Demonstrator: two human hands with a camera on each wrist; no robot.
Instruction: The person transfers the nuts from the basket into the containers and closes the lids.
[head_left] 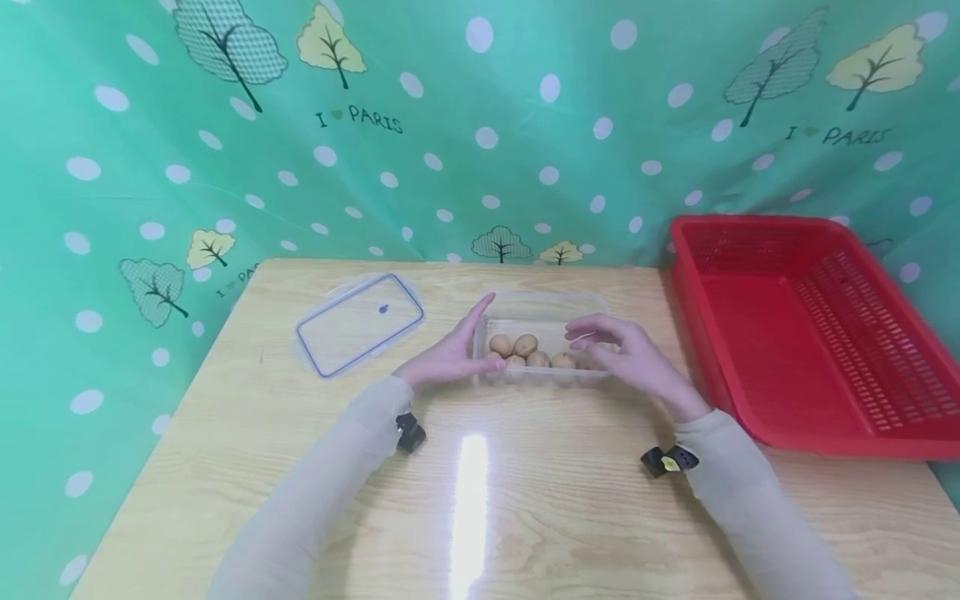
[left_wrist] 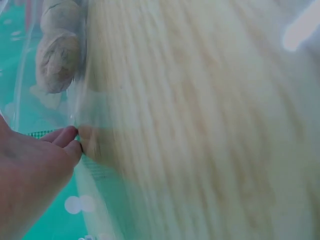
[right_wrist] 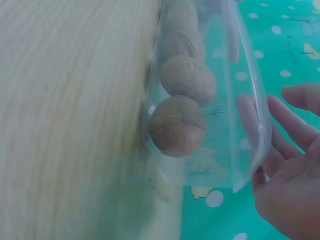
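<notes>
A clear plastic container (head_left: 540,327) sits on the table with several walnuts (head_left: 526,345) along its near side. My left hand (head_left: 450,350) spans the container's left end, thumb by the near rim and index finger stretched toward the far corner. In the left wrist view, the fingertips (left_wrist: 72,137) touch or nearly touch the clear wall. My right hand (head_left: 626,354) reaches over the right end, its fingers loosely bent. In the right wrist view, some of these fingers show through the clear wall beside the walnuts (right_wrist: 177,126), and no walnut shows in the hand.
A clear lid (head_left: 360,325) with a blue seal lies on the table (head_left: 570,500), left of the container. To the right stands a large red basket (head_left: 712,333). A green patterned curtain (head_left: 450,125) hangs behind the table.
</notes>
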